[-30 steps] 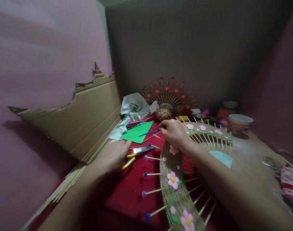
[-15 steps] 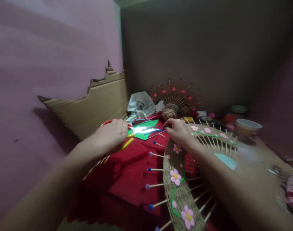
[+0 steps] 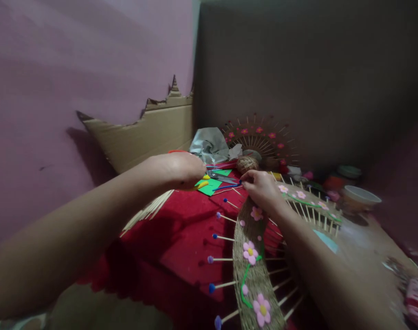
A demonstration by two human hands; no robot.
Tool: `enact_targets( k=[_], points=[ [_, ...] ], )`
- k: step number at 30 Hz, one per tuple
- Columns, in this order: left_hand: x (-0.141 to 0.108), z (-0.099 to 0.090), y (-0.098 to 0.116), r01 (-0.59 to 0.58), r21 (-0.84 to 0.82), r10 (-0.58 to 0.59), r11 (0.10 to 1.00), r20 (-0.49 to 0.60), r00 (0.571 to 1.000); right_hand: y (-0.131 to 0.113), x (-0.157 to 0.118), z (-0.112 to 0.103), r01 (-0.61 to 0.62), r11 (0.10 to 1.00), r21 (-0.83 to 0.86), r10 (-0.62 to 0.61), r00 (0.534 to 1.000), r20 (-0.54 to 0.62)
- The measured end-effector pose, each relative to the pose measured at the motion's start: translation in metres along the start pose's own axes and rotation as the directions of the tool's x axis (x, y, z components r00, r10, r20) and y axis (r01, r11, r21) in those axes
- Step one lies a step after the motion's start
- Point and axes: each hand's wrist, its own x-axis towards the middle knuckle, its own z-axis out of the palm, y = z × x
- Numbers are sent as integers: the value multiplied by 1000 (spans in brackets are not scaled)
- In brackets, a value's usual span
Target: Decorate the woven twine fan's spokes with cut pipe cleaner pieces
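Blue strip point(image 3: 226, 187) lies between the two hands, its right end pinched in the right hand point(image 3: 260, 187) and its other end reaching left over the green paper point(image 3: 210, 187). The right thumb and fingers are together on that end; how firmly they press cannot be told. Its long axis runs left to right, the free end slightly nearer than the pinched one.

The left hand point(image 3: 186, 170) is closed around the handles of the scissors point(image 3: 222, 177), with yellow parts showing beneath the fingers. The blades point right, towards the right fingertips, just on the far side of the strip. Blades and strip run at a shallow angle to each other and come closest near the pinched end; whether they touch, or sit at the same height, cannot be made out. The right hand has hold of the strip, while the left hand is the closer one to its free end.

On the near side of the right hand, the woven band point(image 3: 243, 238) curves towards the viewer, with pink flowers point(image 3: 250, 253) on it and sticks jutting from both edges. The yarn ball point(image 3: 247, 164) sits on the far side of the strip. Red cloth point(image 3: 184, 229) spreads below, with loose thin sticks point(image 3: 149, 211) at its left.
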Motion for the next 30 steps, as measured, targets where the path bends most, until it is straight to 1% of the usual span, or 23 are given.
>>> enact_targets(
  k=[2,3,4,10,13,16,19,21,24,27,30],
  points=[
    [-2,-3,0,10,48,-14,999,91,996,0,0,0,7,1000,4,-7,1000,-1],
    [-3,-4,0,16,62,-23,998,116,993,0,1,0,9,1000,8,-9,1000,0],
    [-3,-5,0,21,55,-28,998,118,993,0,1,0,9,1000,14,-9,1000,1],
    [3,2,2,-46,11,45,999,88,995,0,0,0,8,998,62,-8,1000,8],
    [7,1,7,-33,10,32,999,76,997,1,0,0,11,997,78,-12,1000,8],
    [9,-3,12,-47,-30,48,998,39,998,2,0,1,12,996,87,-13,1000,6],
    [12,-2,15,-69,-53,72,996,46,996,3,0,1,16,996,89,-16,1000,0],
    [14,1,17,-86,-51,89,995,46,995,3,0,1,14,996,88,-13,1000,-7],
    [14,7,19,-109,-26,109,994,4,994,4,0,1,6,996,86,-4,1000,-25],
    [12,15,20,-101,9,101,995,-35,994,5,0,3,0,997,82,3,999,-40],
    [11,22,20,-83,-13,82,996,-73,994,6,0,4,-1,997,79,5,999,-49]
  ],
)
